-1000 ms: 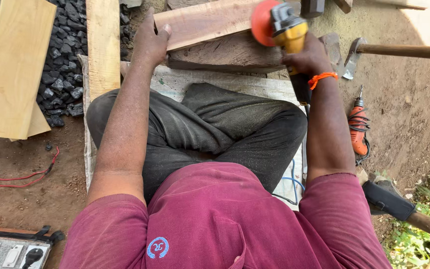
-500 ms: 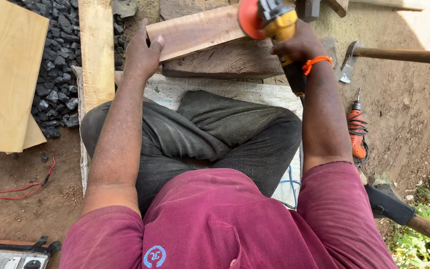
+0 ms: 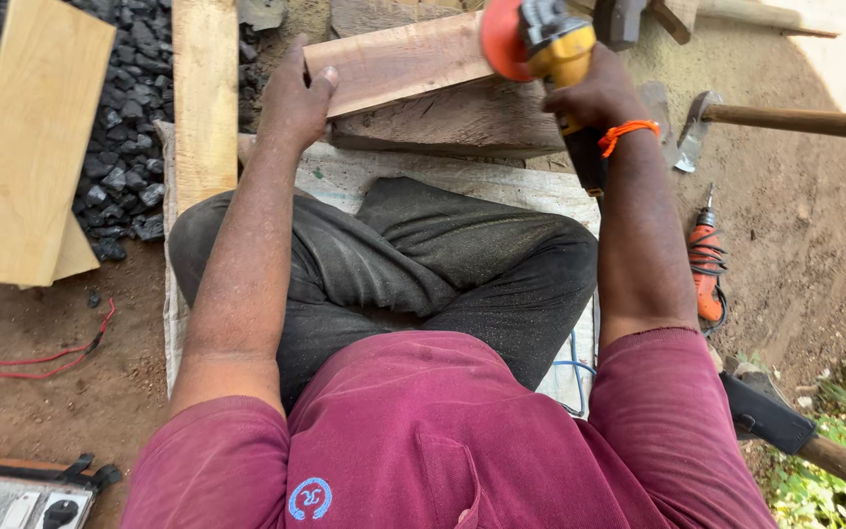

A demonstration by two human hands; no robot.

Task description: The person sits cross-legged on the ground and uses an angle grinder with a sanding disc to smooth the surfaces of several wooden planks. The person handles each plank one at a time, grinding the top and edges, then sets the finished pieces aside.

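Shirt: I saw a maroon shirt (image 3: 443, 441) nearest the camera, above crossed legs in dark trousers (image 3: 413, 264).
Seat: the legs rested on a pale sack (image 3: 364, 176) spread over bare ground.
Switchboard: a switchboard (image 3: 12, 495) lay at the near left, with red wire (image 3: 41, 358) just beyond it.
Drill: an orange drill (image 3: 705, 269) lay right of the sack.
Left hand: my left hand (image 3: 296, 98) gripped the left end of the plank (image 3: 399, 61), fingers curled over its far edge.
Plank: it sat tilted on a darker block (image 3: 452, 122) past the sack's far edge.
Right hand: my right hand (image 3: 599, 98) was closed round the yellow grinder (image 3: 550, 44), its orange disc at the plank's right end.
Far left: pale boards (image 3: 31, 137) lay over dark stones (image 3: 129, 147).
Far right: a hammer (image 3: 785, 120) lay on the ground.
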